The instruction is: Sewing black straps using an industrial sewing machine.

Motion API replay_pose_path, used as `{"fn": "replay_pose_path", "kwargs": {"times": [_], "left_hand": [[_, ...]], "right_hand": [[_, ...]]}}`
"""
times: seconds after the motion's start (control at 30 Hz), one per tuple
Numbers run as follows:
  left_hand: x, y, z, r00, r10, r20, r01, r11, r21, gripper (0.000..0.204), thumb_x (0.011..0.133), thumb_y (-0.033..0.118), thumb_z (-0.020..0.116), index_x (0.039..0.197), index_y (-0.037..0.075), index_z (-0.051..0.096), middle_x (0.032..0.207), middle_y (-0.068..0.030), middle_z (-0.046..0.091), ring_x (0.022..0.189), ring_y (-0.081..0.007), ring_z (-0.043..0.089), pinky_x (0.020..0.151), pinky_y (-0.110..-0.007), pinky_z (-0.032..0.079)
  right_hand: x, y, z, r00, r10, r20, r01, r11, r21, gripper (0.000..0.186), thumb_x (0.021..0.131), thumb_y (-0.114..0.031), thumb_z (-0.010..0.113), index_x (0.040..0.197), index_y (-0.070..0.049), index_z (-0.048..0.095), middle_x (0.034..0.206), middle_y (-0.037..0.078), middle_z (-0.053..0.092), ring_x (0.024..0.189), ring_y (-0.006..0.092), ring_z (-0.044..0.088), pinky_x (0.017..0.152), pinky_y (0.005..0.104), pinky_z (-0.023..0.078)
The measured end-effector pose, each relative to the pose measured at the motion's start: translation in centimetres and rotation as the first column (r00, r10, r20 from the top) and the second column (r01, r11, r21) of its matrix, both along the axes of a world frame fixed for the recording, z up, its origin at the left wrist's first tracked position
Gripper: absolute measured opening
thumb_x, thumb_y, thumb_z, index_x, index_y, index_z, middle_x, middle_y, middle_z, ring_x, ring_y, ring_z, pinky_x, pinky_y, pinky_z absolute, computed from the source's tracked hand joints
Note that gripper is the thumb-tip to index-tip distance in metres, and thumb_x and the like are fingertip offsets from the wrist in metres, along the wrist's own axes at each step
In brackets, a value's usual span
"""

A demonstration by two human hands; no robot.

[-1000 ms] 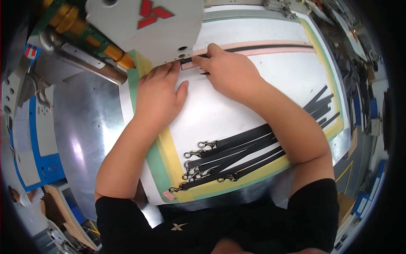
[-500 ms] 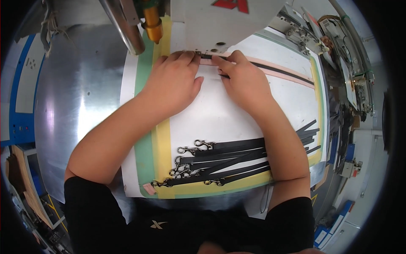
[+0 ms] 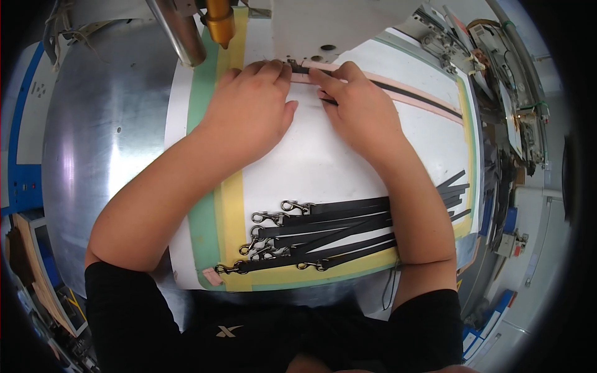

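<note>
A narrow black strap (image 3: 302, 70) lies between pink guide strips (image 3: 398, 96) under the sewing machine's white head (image 3: 329, 28). My left hand (image 3: 252, 102) has its bent fingers pressed together on the strap's end, close to the head, with the thumb held apart; the fingertips are partly hidden. Just right of it, my right hand (image 3: 362, 115) is closed, its index finger on the strap. A thin dark piece (image 3: 328, 99) shows between its thumb and curled fingers, too small to name. Nearer me, several black straps with metal snap hooks (image 3: 297, 207) lie under my right forearm.
A steel post (image 3: 180, 37) and a brass-coloured nozzle (image 3: 220, 25) stand left of the machine head. The white work sheet (image 3: 292, 161) is edged with green and yellow tape. Shiny metal table (image 3: 106, 124) extends left. Machine parts (image 3: 516, 118) line the right side.
The whole view has shifted slightly, with the machine head and work sheet now higher and further left. Both hands keep their places on the strap.
</note>
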State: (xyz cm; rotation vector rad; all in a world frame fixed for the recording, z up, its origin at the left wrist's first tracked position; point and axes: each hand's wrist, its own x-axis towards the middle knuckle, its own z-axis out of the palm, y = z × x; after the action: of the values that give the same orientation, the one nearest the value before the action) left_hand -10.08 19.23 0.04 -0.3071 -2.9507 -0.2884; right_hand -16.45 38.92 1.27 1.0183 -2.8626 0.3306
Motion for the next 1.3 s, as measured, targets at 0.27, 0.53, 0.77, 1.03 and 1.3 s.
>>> {"fn": "replay_pose_path", "kwargs": {"times": [0.27, 0.53, 0.77, 1.03, 1.3], "left_hand": [[-0.1, 0.0, 0.4, 1.000, -0.014, 0.023, 0.013, 1.000, 0.010, 0.050, 0.099, 0.028, 0.064, 0.140, -0.001, 0.061, 0.143, -0.0150, 0.061, 0.131, -0.0313, 0.059, 0.109, -0.045, 0.046], [0.0, 0.0, 0.1, 1.000, -0.013, -0.026, 0.012, 1.000, -0.018, 0.051, 0.100, 0.029, 0.064, 0.141, -0.001, 0.060, 0.141, -0.0148, 0.062, 0.130, -0.0308, 0.059, 0.107, -0.045, 0.047], [0.0, 0.1, 0.3, 1.000, -0.015, 0.013, 0.015, 0.999, -0.033, 0.054, 0.100, 0.031, 0.064, 0.142, -0.002, 0.058, 0.140, -0.0147, 0.063, 0.129, -0.0300, 0.061, 0.105, -0.045, 0.048], [-0.5, 0.2, 0.6, 1.000, -0.017, -0.015, 0.016, 0.997, -0.069, 0.054, 0.100, 0.034, 0.063, 0.141, -0.001, 0.059, 0.139, -0.0152, 0.064, 0.126, -0.0292, 0.063, 0.102, -0.043, 0.051], [-0.3, 0.9, 0.8, 1.000, 0.014, 0.013, -0.012, 0.996, -0.091, 0.058, 0.100, 0.039, 0.063, 0.141, -0.001, 0.059, 0.137, -0.0147, 0.065, 0.125, -0.0288, 0.063, 0.099, -0.044, 0.052]], "right_hand": [[0.0, 0.1, 0.2, 1.000, -0.017, 0.016, 0.017, 1.000, -0.008, 0.041, 0.092, -0.011, 0.068, 0.133, -0.015, 0.071, 0.114, 0.014, 0.065, 0.093, 0.0334, 0.073, 0.078, 0.0435, 0.061], [0.2, -0.1, 0.7, 0.998, -0.022, 0.056, 0.021, 0.999, 0.030, 0.044, 0.093, -0.011, 0.067, 0.137, -0.015, 0.069, 0.116, 0.014, 0.064, 0.095, 0.0329, 0.072, 0.080, 0.0436, 0.060], [0.5, -0.4, 0.7, 0.995, -0.051, 0.082, 0.047, 0.998, 0.048, 0.044, 0.093, -0.010, 0.065, 0.137, -0.011, 0.068, 0.114, 0.015, 0.062, 0.096, 0.0331, 0.072, 0.079, 0.0445, 0.060], [0.4, -0.5, 1.2, 0.997, -0.031, 0.072, 0.027, 0.998, 0.053, 0.043, 0.092, -0.007, 0.063, 0.134, -0.008, 0.068, 0.114, 0.016, 0.062, 0.096, 0.0334, 0.073, 0.080, 0.0445, 0.061], [0.3, -0.8, 0.6, 0.994, -0.063, 0.091, 0.058, 0.997, 0.056, 0.045, 0.090, -0.014, 0.068, 0.135, -0.007, 0.066, 0.117, 0.015, 0.065, 0.096, 0.0350, 0.073, 0.081, 0.0465, 0.061]]}}
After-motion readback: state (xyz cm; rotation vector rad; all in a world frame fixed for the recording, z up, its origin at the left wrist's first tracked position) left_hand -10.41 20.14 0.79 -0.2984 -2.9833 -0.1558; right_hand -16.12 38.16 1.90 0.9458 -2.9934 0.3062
